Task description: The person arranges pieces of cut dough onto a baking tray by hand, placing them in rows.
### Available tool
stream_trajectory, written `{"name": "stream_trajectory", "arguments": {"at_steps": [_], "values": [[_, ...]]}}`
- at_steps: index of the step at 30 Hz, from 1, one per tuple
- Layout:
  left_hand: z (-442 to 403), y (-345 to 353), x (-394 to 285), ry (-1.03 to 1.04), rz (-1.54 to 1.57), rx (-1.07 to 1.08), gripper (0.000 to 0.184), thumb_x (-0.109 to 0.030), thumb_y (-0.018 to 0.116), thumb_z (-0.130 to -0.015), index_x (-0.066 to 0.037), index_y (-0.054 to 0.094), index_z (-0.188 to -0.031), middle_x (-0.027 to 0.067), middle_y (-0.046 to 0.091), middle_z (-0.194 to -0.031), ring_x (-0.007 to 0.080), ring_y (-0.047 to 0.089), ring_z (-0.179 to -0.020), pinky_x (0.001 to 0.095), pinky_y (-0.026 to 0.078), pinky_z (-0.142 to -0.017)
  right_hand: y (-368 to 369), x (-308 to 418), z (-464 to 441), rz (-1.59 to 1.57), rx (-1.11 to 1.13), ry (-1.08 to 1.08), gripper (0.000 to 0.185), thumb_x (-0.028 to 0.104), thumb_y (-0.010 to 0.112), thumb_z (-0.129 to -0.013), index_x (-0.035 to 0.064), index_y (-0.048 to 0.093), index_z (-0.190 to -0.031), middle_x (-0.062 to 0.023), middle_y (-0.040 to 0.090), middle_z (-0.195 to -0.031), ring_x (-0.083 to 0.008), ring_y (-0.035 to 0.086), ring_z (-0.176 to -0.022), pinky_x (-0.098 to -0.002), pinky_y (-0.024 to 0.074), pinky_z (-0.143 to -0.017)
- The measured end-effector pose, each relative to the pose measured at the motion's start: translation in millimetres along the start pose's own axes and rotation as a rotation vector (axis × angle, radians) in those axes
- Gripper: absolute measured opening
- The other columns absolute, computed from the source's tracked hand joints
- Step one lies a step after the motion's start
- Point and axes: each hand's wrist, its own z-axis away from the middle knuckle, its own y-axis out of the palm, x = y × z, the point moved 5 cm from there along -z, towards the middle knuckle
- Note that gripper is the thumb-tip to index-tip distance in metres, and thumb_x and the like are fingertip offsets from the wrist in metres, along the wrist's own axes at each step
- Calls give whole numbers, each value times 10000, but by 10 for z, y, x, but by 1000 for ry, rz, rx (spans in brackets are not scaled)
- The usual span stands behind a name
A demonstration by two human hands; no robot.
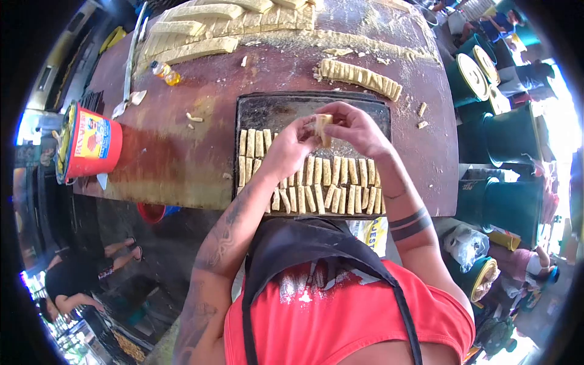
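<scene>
As left fingers [300, 129] and right fingers [342, 131] pinch it, a dough piece [325, 126] sits between them

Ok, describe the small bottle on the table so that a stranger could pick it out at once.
Start at the big brown table and its dark tray. In the picture, go up and left from the tray to the pale dough strips; the bottle is just below them. Unlike the dough nearby, it shows bright orange contents.

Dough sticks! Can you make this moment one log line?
left hand: holding; right hand: holding; item: dough piece; below: tray, dough sticks in rows
</scene>
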Motion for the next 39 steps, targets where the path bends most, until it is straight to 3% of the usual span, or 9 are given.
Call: {"name": "stream_trajectory", "arguments": {"at_steps": [2,7,10,14,19,26,32,37,39], "values": [[89,-73,-50,-47,190,12,397,-124,701,-987,13,584,-1340,95,715,-1180,160,708,-1009,310,575,-909,179,-12,-53,65,-37,16,392,130,790,-902,73,689,-1276,-40,680,-1130,-146,653,-991,-297,543,-884],[234,-248,206,-200,383,-69,391,-138,694,-977,7,568,-1318,106,696,-1171,209,729,-997,355,603,-855,481,165,37,409,-217,-331,299,113,771,-914,67,700,-1200,-35,664,-1190,-126,648,-1012,-299,530,-871],[305,-305,339,-239,324,-77,359,-151,680,-991,-7,572,-1301,112,704,-1162,226,732,-1012,357,601,-858,420,-206,-9,-95,-242,-47,319,141,761,-938,36,658,-1221,-59,688,-1073,-129,657,-957,-293,531,-876],[426,-417,490,-268,267,-154,326,-103,633,-1008,6,571,-1308,125,724,-1143,224,734,-1010,352,605,-850,317,-431,-40,108,-288,153,335,161,754,-947,19,629,-1224,-72,690,-979,-116,647,-883,-291,546,-794],[595,-567,507,-277,304,-186,286,-70,620,-1012,-13,578,-1288,115,734,-1139,199,731,-1011,334,603,-811,406,-611,-2,557,-349,72,237,154,772,-886,86,699,-1101,-93,673,-1013,-243,660,-885,-386,543,-797],[640,-629,514,-266,278,-209,269,-80,590,-1025,-8,574,-1284,138,719,-1179,236,729,-1024,372,605,-866,207,-417,76,442,-314,71,244,119,766,-898,42,671,-1109,-74,676,-873,-185,647,-796,-336,541,-759],[527,-438,480,-286,288,-160,269,-76,588,-1028,1,580,-1285,122,709,-1160,228,730,-1023,354,615,-853,198,-494,68,818,-388,-182,271,165,743,-879,45,665,-1110,-125,724,-959,-345,695,-933,-447,550,-861],[321,-154,369,-205,188,-113,265,-78,693,-978,7,622,-1218,98,741,-1043,176,729,-914,307,595,-771,346,-442,137,96,-197,77,379,170,756,-921,66,676,-1277,-80,726,-987,-147,660,-909,-320,548,-840],[206,-49,385,-220,163,-75,242,-101,736,-955,-20,632,-1158,84,746,-999,154,723,-863,288,561,-705,295,-293,194,250,-227,86,360,141,751,-916,69,683,-1263,-86,731,-981,-150,667,-901,-323,554,-830]]}}
